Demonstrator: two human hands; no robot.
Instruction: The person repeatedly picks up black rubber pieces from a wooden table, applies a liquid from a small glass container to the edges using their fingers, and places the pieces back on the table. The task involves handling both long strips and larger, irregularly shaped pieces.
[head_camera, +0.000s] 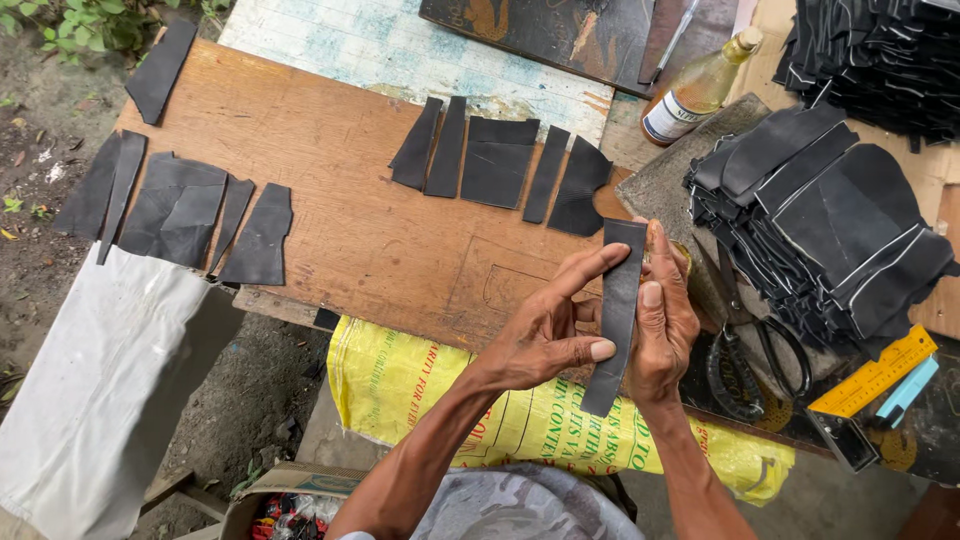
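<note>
A long black leather strip (618, 315) stands nearly upright — its long axis runs top to bottom, tilted slightly, lower end toward the person. The left hand (545, 330) pinches its left edge, fingers (600, 262) above and thumb below; the right hand (662, 330) clamps the right edge — thumb on front, fingers behind.

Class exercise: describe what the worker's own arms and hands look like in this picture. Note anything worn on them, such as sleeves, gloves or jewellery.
Both forearms are bare from the elbow down: no sleeves show on them. The left hand and right hand wear no gloves, and no rings, watch or bracelets can be seen. The fingernails are short and uncovered. A grey patterned garment shows at the bottom edge, near the body.
</note>
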